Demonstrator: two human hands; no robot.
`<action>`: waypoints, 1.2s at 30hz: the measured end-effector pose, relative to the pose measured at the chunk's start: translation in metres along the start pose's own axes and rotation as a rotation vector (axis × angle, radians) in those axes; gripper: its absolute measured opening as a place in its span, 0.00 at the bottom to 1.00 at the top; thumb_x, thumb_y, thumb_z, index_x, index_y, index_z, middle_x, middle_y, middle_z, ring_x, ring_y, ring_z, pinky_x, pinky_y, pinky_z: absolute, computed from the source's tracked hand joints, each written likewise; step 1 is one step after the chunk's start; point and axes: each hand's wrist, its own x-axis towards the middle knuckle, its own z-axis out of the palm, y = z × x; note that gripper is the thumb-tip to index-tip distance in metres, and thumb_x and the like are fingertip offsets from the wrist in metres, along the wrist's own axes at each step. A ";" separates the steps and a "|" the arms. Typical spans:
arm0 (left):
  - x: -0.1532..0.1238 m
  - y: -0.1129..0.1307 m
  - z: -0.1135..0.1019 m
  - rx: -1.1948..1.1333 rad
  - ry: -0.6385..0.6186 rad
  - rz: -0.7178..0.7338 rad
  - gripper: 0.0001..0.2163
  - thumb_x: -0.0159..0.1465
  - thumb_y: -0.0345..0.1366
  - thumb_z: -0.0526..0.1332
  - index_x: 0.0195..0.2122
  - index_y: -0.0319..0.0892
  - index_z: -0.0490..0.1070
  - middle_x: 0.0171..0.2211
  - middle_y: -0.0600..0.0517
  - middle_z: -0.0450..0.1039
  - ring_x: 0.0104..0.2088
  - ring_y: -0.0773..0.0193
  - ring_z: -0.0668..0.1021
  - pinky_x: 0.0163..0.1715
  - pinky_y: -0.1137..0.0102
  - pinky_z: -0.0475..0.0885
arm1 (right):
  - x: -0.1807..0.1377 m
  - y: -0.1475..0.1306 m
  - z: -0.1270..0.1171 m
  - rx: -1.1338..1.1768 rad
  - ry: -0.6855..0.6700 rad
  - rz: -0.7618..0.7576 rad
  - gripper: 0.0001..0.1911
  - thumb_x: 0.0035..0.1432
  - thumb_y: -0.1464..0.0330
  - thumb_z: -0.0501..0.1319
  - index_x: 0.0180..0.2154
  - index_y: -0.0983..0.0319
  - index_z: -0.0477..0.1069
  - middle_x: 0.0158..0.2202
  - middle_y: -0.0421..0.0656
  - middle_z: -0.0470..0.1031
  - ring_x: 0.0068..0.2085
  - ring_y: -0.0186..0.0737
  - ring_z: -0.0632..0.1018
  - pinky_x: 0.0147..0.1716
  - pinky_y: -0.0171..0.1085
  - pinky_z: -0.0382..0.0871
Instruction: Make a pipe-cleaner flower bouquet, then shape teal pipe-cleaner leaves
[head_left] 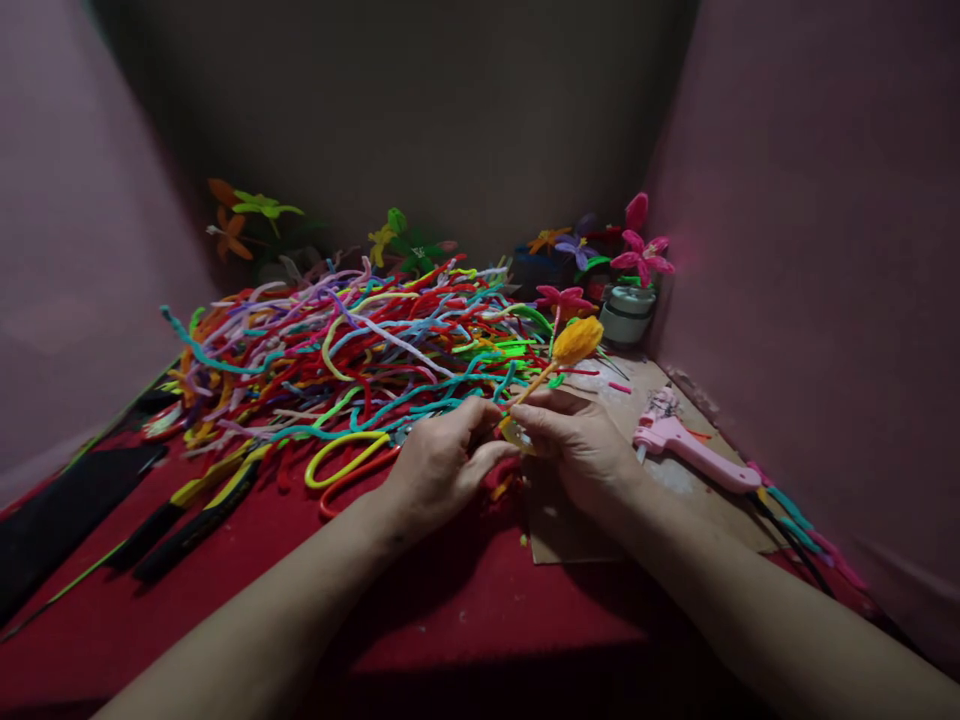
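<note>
A yellow-orange fuzzy pipe-cleaner flower bud (577, 341) tilts up to the right on a thin orange stem (536, 384). My right hand (581, 450) pinches this stem low down between thumb and fingers. Meeting it from the other side, my left hand (442, 460) is closed with its fingertips at the stem's lower end. Between the hands shows a small pale yellowish piece (516, 434), partly covered by fingers; I cannot make out what it is. Scissors (349, 460) with yellow and red handles lie just left of my left hand.
A large heap of coloured pipe cleaners (360, 350) spreads behind the hands. Pliers (202, 510) and a dark flat object (67, 520) lie left. Right, a pink glue gun (697, 455) rests on cardboard (570, 530). A grey jar (627, 315) holding pink flowers stands behind.
</note>
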 end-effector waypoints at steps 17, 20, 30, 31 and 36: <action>0.006 0.009 0.000 -0.604 -0.072 -0.384 0.07 0.58 0.36 0.57 0.26 0.38 0.66 0.17 0.57 0.66 0.12 0.76 0.67 0.12 0.81 0.59 | 0.000 0.006 -0.004 -0.062 -0.060 0.093 0.09 0.43 0.68 0.66 0.29 0.65 0.70 0.24 0.39 0.70 0.22 0.30 0.69 0.28 0.35 0.64; 0.006 0.004 -0.001 -0.719 -0.131 -0.392 0.07 0.58 0.36 0.58 0.28 0.38 0.67 0.17 0.57 0.67 0.12 0.77 0.66 0.11 0.82 0.59 | 0.000 0.004 -0.004 -0.072 -0.104 0.063 0.09 0.44 0.68 0.65 0.31 0.64 0.71 0.24 0.38 0.70 0.22 0.29 0.69 0.28 0.35 0.64; 0.006 -0.001 -0.010 -0.934 -0.417 -0.449 0.10 0.60 0.39 0.55 0.29 0.37 0.67 0.19 0.53 0.71 0.10 0.73 0.68 0.07 0.80 0.60 | 0.002 0.003 -0.009 -0.156 -0.184 0.020 0.06 0.44 0.69 0.65 0.27 0.65 0.74 0.25 0.42 0.73 0.26 0.33 0.71 0.27 0.34 0.62; 0.007 -0.001 -0.010 -0.898 -0.407 -0.442 0.12 0.61 0.41 0.54 0.28 0.37 0.67 0.19 0.52 0.72 0.12 0.71 0.70 0.09 0.79 0.62 | 0.003 0.003 -0.010 -0.163 -0.169 0.019 0.06 0.44 0.69 0.65 0.27 0.65 0.74 0.25 0.41 0.73 0.26 0.32 0.71 0.27 0.34 0.62; 0.013 -0.006 -0.013 -0.768 -0.160 -0.492 0.18 0.58 0.49 0.54 0.28 0.36 0.68 0.19 0.49 0.72 0.15 0.68 0.73 0.13 0.75 0.66 | 0.007 0.000 -0.012 -0.165 -0.043 -0.002 0.08 0.41 0.69 0.67 0.27 0.65 0.73 0.24 0.39 0.71 0.22 0.28 0.65 0.20 0.31 0.54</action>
